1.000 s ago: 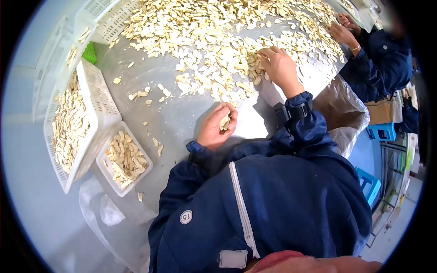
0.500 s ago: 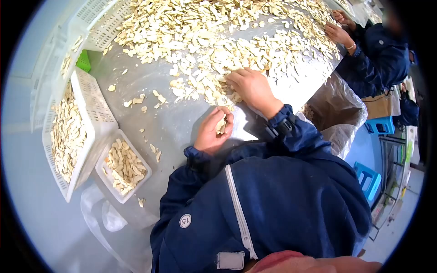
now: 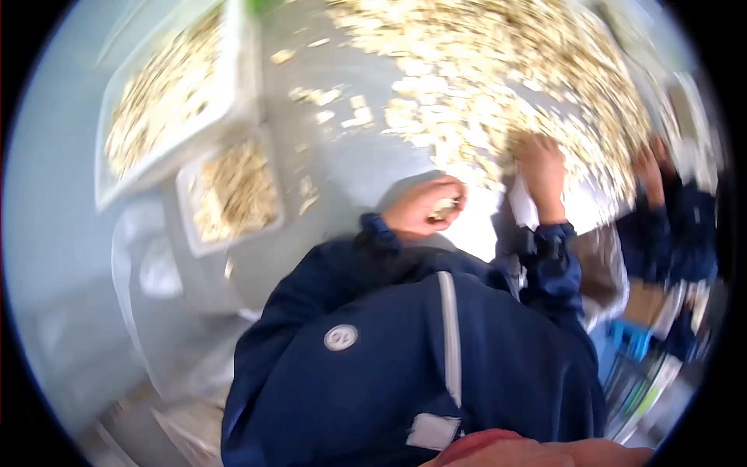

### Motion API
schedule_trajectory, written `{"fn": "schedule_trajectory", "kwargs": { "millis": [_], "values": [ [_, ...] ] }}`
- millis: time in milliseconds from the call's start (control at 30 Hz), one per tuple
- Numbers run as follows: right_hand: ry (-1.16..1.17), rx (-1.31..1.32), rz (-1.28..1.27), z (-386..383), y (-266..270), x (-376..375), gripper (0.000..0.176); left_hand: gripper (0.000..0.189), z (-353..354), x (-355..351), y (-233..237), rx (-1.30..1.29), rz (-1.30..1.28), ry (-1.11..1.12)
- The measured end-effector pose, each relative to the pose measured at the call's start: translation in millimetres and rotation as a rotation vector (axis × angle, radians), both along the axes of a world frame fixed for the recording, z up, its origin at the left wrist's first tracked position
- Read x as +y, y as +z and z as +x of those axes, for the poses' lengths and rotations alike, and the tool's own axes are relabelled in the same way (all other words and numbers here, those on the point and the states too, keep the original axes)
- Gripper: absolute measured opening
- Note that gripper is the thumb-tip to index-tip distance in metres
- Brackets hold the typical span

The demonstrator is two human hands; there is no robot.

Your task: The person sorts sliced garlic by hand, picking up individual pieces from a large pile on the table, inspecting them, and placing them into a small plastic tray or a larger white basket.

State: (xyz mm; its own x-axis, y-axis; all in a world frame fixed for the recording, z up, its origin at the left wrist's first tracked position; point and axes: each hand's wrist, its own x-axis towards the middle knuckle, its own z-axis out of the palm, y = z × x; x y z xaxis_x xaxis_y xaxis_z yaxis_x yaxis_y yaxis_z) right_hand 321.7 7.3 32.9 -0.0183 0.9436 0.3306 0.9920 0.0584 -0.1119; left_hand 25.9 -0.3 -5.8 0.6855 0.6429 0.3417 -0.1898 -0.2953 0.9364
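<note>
A wide pile of pale dried slices [image 3: 459,93] covers the far part of the grey metal table [image 3: 338,175]. My left hand [image 3: 424,208] is curled, palm partly up, around a few pale slices [image 3: 444,208] just in front of the pile's near edge. At that edge, further right, my right hand [image 3: 542,175] reaches down with its fingers on or just above the slices. Motion blur hides its fingertips and anything between them. A bright patch of light lies on the table between my hands.
On the left stand a large white basket [image 3: 247,74] of slices and a smaller white tub [image 3: 233,247] of slices. Loose bits lie between tub and pile. A plastic-lined container [image 3: 611,272] is at right, near a co-worker's hands [image 3: 650,171] and a blue stool [image 3: 632,340].
My view has swung, shifting the scene. My right hand has moved rightward along the pile's near edge, further from my left hand, which still holds slices.
</note>
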Motion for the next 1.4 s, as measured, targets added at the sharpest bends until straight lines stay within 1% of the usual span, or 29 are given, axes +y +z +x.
{"fn": "schedule_trajectory", "kwargs": {
  "millis": [33, 67, 100, 133, 167, 200, 233, 267, 300, 367, 400, 467, 500, 533, 600, 633, 733, 800, 867, 900, 967, 1000, 1100, 1167, 1233, 1267, 1333, 1400],
  "values": [
    [0.069, 0.002, 0.005, 12.9, -11.0, 5.3, 0.014, 0.032, -2.8, 4.5, 1.3, 0.029, 0.126, 0.004],
    [0.030, 0.029, -0.021, -0.7, 6.2, 4.3, 0.016, 0.033, -0.8, 2.0, -5.7, -0.027, 0.099, 0.017],
    [0.037, 0.030, -0.026, -2.6, 13.9, 1.8, 0.019, 0.031, -4.4, 0.0, -4.3, -0.067, -0.276, -0.150],
    [-0.022, 0.002, -0.074, -7.5, 21.3, -0.5, 0.022, 0.032, 0.9, -2.5, -15.1, -0.278, -0.689, -0.289],
    [0.057, -0.013, -0.042, -0.2, 21.4, 1.9, 0.023, 0.033, 4.3, 0.4, -18.9, -0.347, -0.922, -0.350],
    [0.039, -0.002, -0.044, -1.1, 25.2, 2.2, 0.022, 0.033, 3.2, 0.2, -18.2, -0.370, -0.985, -0.367],
    [0.039, 0.077, -0.042, -6.1, 27.8, 5.2, 0.022, 0.033, 2.1, 0.3, -17.6, -0.393, -1.049, -0.382],
    [0.031, 0.158, -0.040, -20.1, 37.9, 8.2, 0.021, 0.032, 0.2, -1.9, -10.0, -0.359, -0.946, -0.344],
    [0.040, 0.183, -0.133, -34.4, 50.6, 13.4, 0.021, 0.031, 0.3, -3.0, -9.5, -0.341, -0.868, -0.324],
    [0.137, 0.329, -0.319, -66.8, 56.3, 29.6, 0.021, 0.030, 2.8, -3.5, -13.4, -0.323, -0.737, -0.294],
    [0.182, 0.403, -0.411, -85.4, 59.5, 37.4, 0.021, 0.026, 2.5, -3.4, -14.2, -0.341, -0.796, -0.316],
    [0.342, 0.520, -0.581, -157.0, 86.5, 40.5, 0.024, 0.019, 1.8, -2.9, -15.5, -0.377, -0.917, -0.356],
    [0.464, 0.622, -0.581, -186.8, 96.2, 35.9, 0.027, 0.013, 4.8, -6.7, -17.9, -0.414, -0.914, -0.343],
    [0.588, 0.723, -0.580, -212.5, 102.4, 30.6, 0.031, 0.011, 6.5, -9.1, -16.8, -0.451, -0.966, -0.321],
    [0.712, 1.160, -0.566, -250.7, 98.6, 19.2, 0.041, 0.006, 7.1, -11.6, -13.6, -0.500, -1.051, -0.259],
    [0.760, 1.127, -0.532, -256.2, 105.8, 15.0, 0.044, 0.004, 6.1, -11.7, -11.5, -0.512, -1.083, -0.220],
    [0.730, 0.955, -0.506, -229.1, 106.5, 9.0, 0.042, 0.004, 1.2, -11.5, -10.5, -0.459, -0.974, -0.113],
    [0.553, 0.970, -0.536, -193.3, 100.4, 1.5, 0.035, 0.011, 2.4, -9.5, -12.3, -0.227, -0.621, -0.082],
    [0.298, 0.982, -0.568, -144.2, 90.7, -14.7, 0.031, 0.028, -10.4, -0.6, -17.9, 0.095, 0.060, -0.079],
    [0.237, 0.909, -0.495, -120.0, 80.3, -25.9, 0.026, 0.022, -7.0, -5.3, -9.0, -0.031, -0.268, -0.122],
    [0.043, 0.758, -0.486, -74.0, 63.8, -53.1, 0.023, 0.015, -2.8, -6.0, 10.2, -0.227, -0.923, -0.226],
    [-0.015, 0.668, -0.480, -58.4, 55.3, -61.3, 0.022, 0.015, -2.1, -3.1, 9.2, -0.309, -1.236, -0.276],
    [-0.095, 0.416, -0.316, -28.1, 38.3, -67.4, 0.021, 0.019, 2.1, -2.5, 9.0, -0.324, -1.303, -0.270],
    [-0.068, 0.506, -0.252, -37.9, 42.8, -51.3, 0.021, 0.019, 2.4, -1.9, 6.6, -0.320, -1.303, -0.291],
    [-0.005, 0.567, -0.210, -51.5, 32.9, -27.8, 0.020, 0.020, 3.8, 0.0, 6.5, -0.311, -1.304, -0.279],
    [0.047, 0.548, -0.177, -59.5, 24.8, -16.4, 0.019, 0.020, 3.8, -0.2, 7.4, -0.303, -1.306, -0.262],
    [0.140, 0.345, -0.034, -75.9, 11.5, 6.0, 0.020, 0.020, 4.1, -0.7, 9.7, -0.305, -1.312, -0.241],
    [0.121, 0.272, -0.056, -84.4, 10.2, 13.1, 0.020, 0.020, 3.1, -1.6, 11.3, -0.322, -1.326, -0.233]
  ]
}}
